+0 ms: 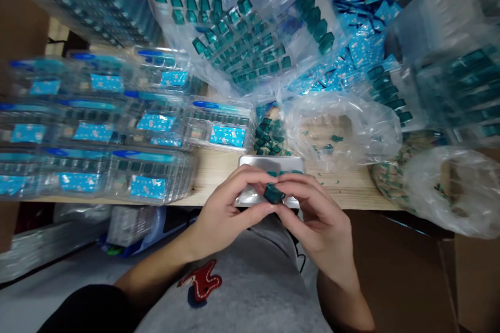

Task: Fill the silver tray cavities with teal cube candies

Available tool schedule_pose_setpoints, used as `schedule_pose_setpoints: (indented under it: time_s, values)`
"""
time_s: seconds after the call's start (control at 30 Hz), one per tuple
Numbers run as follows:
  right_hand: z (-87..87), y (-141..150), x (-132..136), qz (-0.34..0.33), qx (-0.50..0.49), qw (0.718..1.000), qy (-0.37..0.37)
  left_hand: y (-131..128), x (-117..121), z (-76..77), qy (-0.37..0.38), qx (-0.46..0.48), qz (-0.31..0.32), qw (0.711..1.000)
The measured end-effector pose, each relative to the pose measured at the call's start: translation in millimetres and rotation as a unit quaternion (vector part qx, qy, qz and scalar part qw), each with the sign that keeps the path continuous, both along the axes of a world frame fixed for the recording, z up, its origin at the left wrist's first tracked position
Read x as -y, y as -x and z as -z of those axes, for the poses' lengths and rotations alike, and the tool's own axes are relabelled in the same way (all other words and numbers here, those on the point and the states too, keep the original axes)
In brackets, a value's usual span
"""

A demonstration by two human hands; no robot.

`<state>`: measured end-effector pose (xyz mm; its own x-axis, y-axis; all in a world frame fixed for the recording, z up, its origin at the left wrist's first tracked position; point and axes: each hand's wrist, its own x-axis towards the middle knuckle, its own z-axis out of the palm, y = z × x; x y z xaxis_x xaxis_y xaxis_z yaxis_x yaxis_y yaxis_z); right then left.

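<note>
Teal plastic piece (274, 193) pinched between left hand (228, 213) and right hand (318, 218); hands together, wrists bent, fingers curled above silver tray (269, 164).

Clear plastic cases (150, 174) with blue labels lie on a wooden shelf (213, 171).

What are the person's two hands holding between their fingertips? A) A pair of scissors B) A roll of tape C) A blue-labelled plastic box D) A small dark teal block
D: the left hand and right hand pinch a small dark teal block above a silver rectangular tray.
</note>
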<state>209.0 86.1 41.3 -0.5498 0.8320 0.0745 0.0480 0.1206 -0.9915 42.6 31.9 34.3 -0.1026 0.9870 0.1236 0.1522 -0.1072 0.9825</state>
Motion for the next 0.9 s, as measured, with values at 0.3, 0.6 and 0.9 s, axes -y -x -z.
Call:
schedule_pose_setpoints:
  time_s: [0.3,0.6,0.9]
  values:
    - [3.3,2.4,4.8,0.015,-0.021,0.999,0.023,7.7,-1.1,-5.2,0.004,0.028,0.033,0.999]
    - [2.3,-0.4,9.4,0.035,-0.022,0.999,-0.009,15.0,-8.8,-14.8,0.059,0.044,0.068,0.995]
    - [14.9,1.7,8.5,0.081,-0.05,0.995,0.041,9.5,-18.4,-7.2,0.039,0.007,0.045,0.998]
